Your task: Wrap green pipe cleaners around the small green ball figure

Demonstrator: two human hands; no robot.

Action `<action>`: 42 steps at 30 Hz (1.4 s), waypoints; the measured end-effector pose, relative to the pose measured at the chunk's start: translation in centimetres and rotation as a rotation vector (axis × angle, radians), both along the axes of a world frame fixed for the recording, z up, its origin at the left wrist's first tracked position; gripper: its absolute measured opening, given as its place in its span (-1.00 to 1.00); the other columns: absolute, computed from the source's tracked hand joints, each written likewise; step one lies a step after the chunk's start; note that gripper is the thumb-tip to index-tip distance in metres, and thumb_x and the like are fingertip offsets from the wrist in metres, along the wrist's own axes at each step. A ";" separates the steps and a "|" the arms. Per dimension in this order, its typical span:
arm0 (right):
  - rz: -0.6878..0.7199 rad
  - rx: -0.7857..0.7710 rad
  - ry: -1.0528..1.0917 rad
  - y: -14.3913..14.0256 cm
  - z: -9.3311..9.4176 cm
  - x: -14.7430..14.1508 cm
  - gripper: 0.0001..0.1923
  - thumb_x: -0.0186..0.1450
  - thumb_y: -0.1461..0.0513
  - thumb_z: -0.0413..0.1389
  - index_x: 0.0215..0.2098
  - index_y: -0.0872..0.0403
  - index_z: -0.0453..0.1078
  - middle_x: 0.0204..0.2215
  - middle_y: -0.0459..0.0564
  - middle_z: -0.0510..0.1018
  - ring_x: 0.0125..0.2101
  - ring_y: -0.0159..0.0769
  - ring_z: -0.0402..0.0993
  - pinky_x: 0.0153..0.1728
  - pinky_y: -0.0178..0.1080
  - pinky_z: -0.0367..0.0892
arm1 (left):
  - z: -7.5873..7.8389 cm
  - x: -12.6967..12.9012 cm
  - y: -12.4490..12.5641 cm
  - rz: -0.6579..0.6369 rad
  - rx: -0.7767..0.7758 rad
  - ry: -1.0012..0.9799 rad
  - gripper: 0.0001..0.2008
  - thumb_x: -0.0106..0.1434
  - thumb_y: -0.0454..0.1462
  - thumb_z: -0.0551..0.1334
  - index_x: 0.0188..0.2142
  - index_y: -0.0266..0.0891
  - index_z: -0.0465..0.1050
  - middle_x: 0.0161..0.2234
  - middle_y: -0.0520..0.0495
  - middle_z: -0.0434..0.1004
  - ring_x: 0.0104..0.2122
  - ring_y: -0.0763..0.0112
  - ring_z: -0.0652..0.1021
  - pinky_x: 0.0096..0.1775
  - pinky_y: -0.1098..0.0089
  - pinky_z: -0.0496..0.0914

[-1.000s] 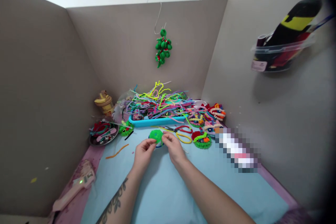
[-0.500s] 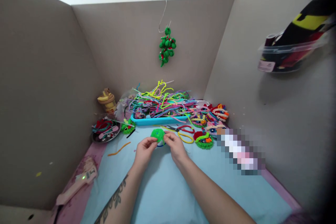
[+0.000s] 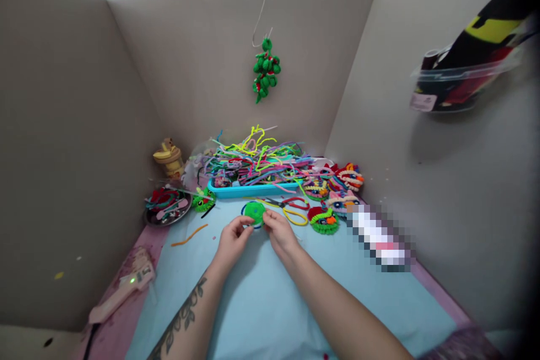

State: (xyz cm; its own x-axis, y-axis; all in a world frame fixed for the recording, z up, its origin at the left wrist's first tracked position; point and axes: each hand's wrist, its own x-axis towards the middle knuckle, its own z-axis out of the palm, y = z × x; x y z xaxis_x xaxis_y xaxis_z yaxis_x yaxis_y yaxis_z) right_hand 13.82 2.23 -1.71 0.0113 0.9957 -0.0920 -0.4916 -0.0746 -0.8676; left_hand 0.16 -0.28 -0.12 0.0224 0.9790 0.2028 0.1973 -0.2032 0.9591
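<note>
Between my two hands is a round green fuzzy disc [image 3: 255, 211], apparently coiled pipe cleaner, with a dark blue and white strip along its rim. The thumb and fingers of my left hand [image 3: 233, 237] pinch its lower left edge. My right hand [image 3: 279, 230] grips the right edge in the same way. Just beyond the disc, scissors [image 3: 291, 211] with red and yellow handles lie on the light blue cloth [image 3: 253, 304]. To their right sits a green and red fuzzy piece [image 3: 323, 220] with an orange part.
A blue tray [image 3: 253, 190] heaped with colourful pipe cleaners [image 3: 261, 160] stands at the back. Several fuzzy pieces [image 3: 348, 177] lie right of it. At left are a metal bowl [image 3: 169, 216], a green fuzzy figure [image 3: 203, 200], an orange strip [image 3: 189, 235] and a glue gun [image 3: 124, 292].
The disc has turned in my fingers, so the blue strip now shows along its upper left rim. Both hands keep hold of it. The whole view has shifted slightly.
</note>
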 end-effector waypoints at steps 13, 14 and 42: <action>0.091 -0.110 0.274 -1.8 0.5 -1.9 -0.73 -0.08 0.12 0.31 -0.57 0.10 0.36 -0.56 -0.15 0.41 -0.49 -0.44 0.28 -0.45 -0.37 0.19 | -0.9 0.0 -0.7 0.153 0.421 0.316 -0.77 0.16 -0.28 0.20 -0.18 -0.16 0.50 -0.26 -0.08 0.57 -0.31 0.37 0.53 -0.26 0.38 0.39; 0.086 -0.114 0.275 -1.9 0.6 -2.1 -0.73 -0.08 0.12 0.31 -0.57 0.10 0.37 -0.57 -0.15 0.41 -0.49 -0.44 0.28 -0.45 -0.37 0.18 | -0.8 0.1 -0.8 0.161 0.422 0.320 -0.78 0.16 -0.27 0.20 -0.18 -0.16 0.51 -0.26 -0.08 0.57 -0.31 0.37 0.53 -0.25 0.38 0.39; 0.134 0.145 -0.135 0.6 -0.7 0.1 -0.71 0.02 0.07 0.22 -0.63 0.10 0.31 -0.50 -0.10 0.40 -0.52 -0.42 0.18 -0.52 -0.36 0.02 | -0.5 -1.4 1.0 0.001 0.064 -0.075 -0.78 0.13 -0.21 0.18 -0.23 -0.26 0.40 -0.33 -0.06 0.46 -0.46 0.48 0.41 -0.39 0.45 0.30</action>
State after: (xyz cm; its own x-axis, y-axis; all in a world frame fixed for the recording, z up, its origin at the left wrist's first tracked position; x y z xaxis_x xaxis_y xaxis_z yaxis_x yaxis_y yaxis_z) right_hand 13.94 2.87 -2.37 -0.1189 0.9919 0.0452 -0.3641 -0.0012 -0.9314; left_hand -1.25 0.69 -0.67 0.0042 0.9640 0.2658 0.1252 -0.2642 0.9563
